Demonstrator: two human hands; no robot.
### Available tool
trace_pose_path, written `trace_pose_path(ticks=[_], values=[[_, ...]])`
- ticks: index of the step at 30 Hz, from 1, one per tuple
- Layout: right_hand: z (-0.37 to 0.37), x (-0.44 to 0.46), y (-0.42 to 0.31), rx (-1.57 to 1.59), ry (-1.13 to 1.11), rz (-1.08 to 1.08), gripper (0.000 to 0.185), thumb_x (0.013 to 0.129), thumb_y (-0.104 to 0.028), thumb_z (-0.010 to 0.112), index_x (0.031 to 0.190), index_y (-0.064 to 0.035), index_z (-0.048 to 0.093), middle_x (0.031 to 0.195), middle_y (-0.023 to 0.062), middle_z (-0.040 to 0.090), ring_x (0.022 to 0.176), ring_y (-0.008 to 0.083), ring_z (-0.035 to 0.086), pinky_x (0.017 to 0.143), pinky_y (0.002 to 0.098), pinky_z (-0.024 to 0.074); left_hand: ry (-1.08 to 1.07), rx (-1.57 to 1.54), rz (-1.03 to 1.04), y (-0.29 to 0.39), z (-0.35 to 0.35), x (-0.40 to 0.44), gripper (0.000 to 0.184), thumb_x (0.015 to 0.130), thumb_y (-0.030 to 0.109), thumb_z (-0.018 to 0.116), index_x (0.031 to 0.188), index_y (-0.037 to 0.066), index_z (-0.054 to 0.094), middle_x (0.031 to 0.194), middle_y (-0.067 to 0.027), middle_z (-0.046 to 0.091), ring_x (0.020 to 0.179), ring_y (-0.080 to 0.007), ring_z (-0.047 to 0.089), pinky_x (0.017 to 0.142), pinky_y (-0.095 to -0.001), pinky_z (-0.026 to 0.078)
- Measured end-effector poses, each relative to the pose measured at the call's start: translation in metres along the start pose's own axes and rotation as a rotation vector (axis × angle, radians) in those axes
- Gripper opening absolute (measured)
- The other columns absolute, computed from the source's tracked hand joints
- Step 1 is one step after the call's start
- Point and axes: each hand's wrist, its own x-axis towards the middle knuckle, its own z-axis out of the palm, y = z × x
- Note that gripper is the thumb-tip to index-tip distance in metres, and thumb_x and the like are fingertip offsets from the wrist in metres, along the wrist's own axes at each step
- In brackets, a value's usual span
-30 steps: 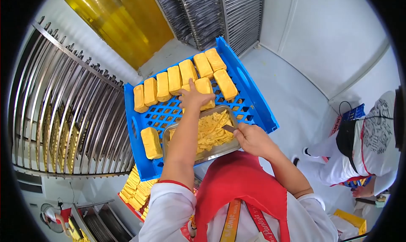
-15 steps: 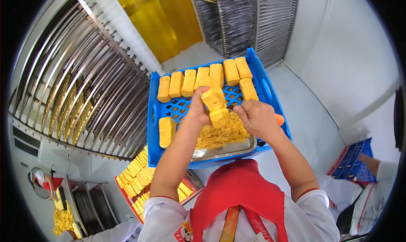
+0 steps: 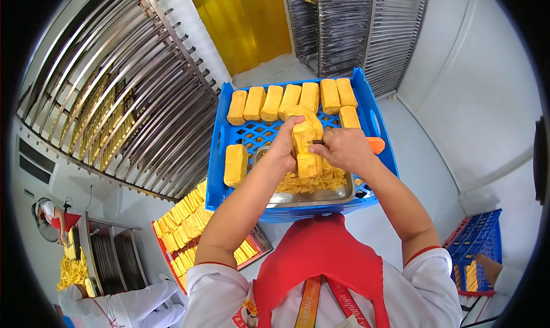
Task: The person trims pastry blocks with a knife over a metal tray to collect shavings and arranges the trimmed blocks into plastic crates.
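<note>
My left hand (image 3: 285,144) is wrapped round a yellow block (image 3: 308,156), held tilted above a metal tray (image 3: 312,198) of yellow trimmings (image 3: 318,182). My right hand (image 3: 345,148) grips a knife with an orange handle (image 3: 376,145); its dark blade meets the block's right side. The tray rests in a blue crate (image 3: 219,182). Several yellow blocks (image 3: 254,103) stand in a row along the crate's far side, and a single block (image 3: 235,165) stands near its left side.
A red crate (image 3: 264,246) of yellow pieces lies lower left. Metal racks (image 3: 123,81) rise at left and at the back. Blue crates (image 3: 476,231) stand at right. One person (image 3: 59,218) is at far left; another's white-clad legs (image 3: 134,306) show lower left.
My left hand has picked up a yellow block from the crate and brought it over the tray. My right hand has lifted the knife out of the trimmings to the block. The view has shifted.
</note>
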Motion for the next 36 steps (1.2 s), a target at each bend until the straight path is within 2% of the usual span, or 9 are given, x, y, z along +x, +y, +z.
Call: trace_pose_path(ticks=[6, 11, 19, 21, 23, 28, 30, 34, 36], values=[[-0.012, -0.01, 0.0, 0.063, 0.041, -0.112, 0.047, 0.089, -0.052, 0.061, 0.076, -0.0066, 0.063, 0.07, 0.0095, 0.063, 0.065, 0.0294, 0.064, 0.056, 0.0412, 0.0483, 0.028, -0.014, 0.174, 0.019, -0.005, 0.01, 0.053, 0.083, 0.054, 0.057, 0.11, 0.008, 0.062, 0.096, -0.0116, 0.065, 0.084, -0.0291, 0.062, 0.075, -0.0492, 0.051], [0.006, -0.023, 0.002, 0.014, 0.039, 0.01, 0.045, 0.093, -0.046, 0.057, 0.077, -0.0052, 0.065, 0.07, 0.0134, 0.065, 0.065, 0.0313, 0.065, 0.058, 0.0428, 0.0511, -0.006, -0.109, 0.18, 0.026, -0.007, 0.004, 0.052, 0.078, 0.054, 0.063, 0.103, 0.008, 0.063, 0.092, -0.0105, 0.064, 0.082, -0.0278, 0.061, 0.073, -0.0474, 0.051], [0.013, -0.02, -0.006, 0.07, 0.136, 0.119, 0.042, 0.096, -0.04, 0.053, 0.075, -0.005, 0.06, 0.073, 0.0146, 0.066, 0.068, 0.0325, 0.066, 0.059, 0.0441, 0.0514, -0.119, -0.229, 0.191, 0.014, -0.002, 0.01, 0.054, 0.078, 0.057, 0.061, 0.108, 0.011, 0.062, 0.099, -0.0107, 0.064, 0.09, -0.0298, 0.061, 0.081, -0.0494, 0.051], [0.015, -0.02, -0.008, 0.142, 0.14, 0.177, 0.046, 0.095, -0.044, 0.055, 0.074, -0.004, 0.061, 0.071, 0.0155, 0.065, 0.065, 0.0345, 0.065, 0.058, 0.0451, 0.0504, -0.183, -0.31, 0.194, 0.009, -0.006, 0.014, 0.054, 0.079, 0.057, 0.06, 0.111, 0.013, 0.062, 0.101, -0.0105, 0.064, 0.093, -0.0314, 0.062, 0.085, -0.0507, 0.051], [0.012, -0.018, -0.008, 0.165, 0.106, 0.242, 0.05, 0.094, -0.048, 0.055, 0.071, -0.0034, 0.062, 0.068, 0.0164, 0.065, 0.064, 0.0356, 0.065, 0.057, 0.0459, 0.0499, -0.177, -0.373, 0.393, 0.0, -0.006, 0.022, 0.059, 0.079, 0.059, 0.057, 0.117, 0.014, 0.06, 0.107, -0.0103, 0.064, 0.099, -0.0323, 0.06, 0.089, -0.0512, 0.05], [0.013, -0.017, -0.013, 0.285, 0.053, 0.461, 0.062, 0.09, -0.059, 0.055, 0.067, -0.002, 0.066, 0.061, 0.0182, 0.062, 0.063, 0.0381, 0.064, 0.057, 0.0483, 0.049, -0.193, -0.519, 0.566, -0.023, 0.019, 0.004, 0.06, 0.08, 0.055, 0.056, 0.121, 0.011, 0.056, 0.112, -0.0088, 0.062, 0.104, -0.0294, 0.059, 0.089, -0.0486, 0.049], [0.02, -0.018, -0.008, 0.506, -0.035, 0.549, 0.063, 0.088, -0.062, 0.054, 0.069, -0.0035, 0.069, 0.058, 0.0183, 0.061, 0.063, 0.038, 0.064, 0.058, 0.0488, 0.0494, -0.221, -0.555, 0.624, -0.025, 0.01, 0.011, 0.06, 0.08, 0.054, 0.057, 0.123, 0.012, 0.055, 0.114, -0.0085, 0.061, 0.106, -0.0292, 0.058, 0.091, -0.0476, 0.049], [-0.01, -0.025, -0.013, 0.441, -0.18, 0.496, 0.063, 0.086, -0.063, 0.055, 0.073, -0.0038, 0.071, 0.063, 0.0193, 0.063, 0.067, 0.0378, 0.065, 0.061, 0.0482, 0.0502, -0.198, -0.184, 0.84, -0.016, -0.03, 0.006, 0.071, 0.075, 0.044, 0.069, 0.135, 0.014, 0.046, 0.123, -0.0095, 0.056, 0.115, -0.03, 0.055, 0.099, -0.0452, 0.046], [-0.013, -0.032, -0.006, 0.16, -0.354, 0.402, 0.063, 0.085, -0.065, 0.055, 0.075, -0.0047, 0.071, 0.071, 0.0191, 0.066, 0.073, 0.0371, 0.066, 0.065, 0.0469, 0.0506, -0.047, 0.591, 1.22, -0.011, -0.035, -0.015, 0.092, 0.064, 0.039, 0.078, 0.141, 0.013, 0.035, 0.131, -0.012, 0.046, 0.119, -0.032, 0.051, 0.104, -0.0428, 0.043]])
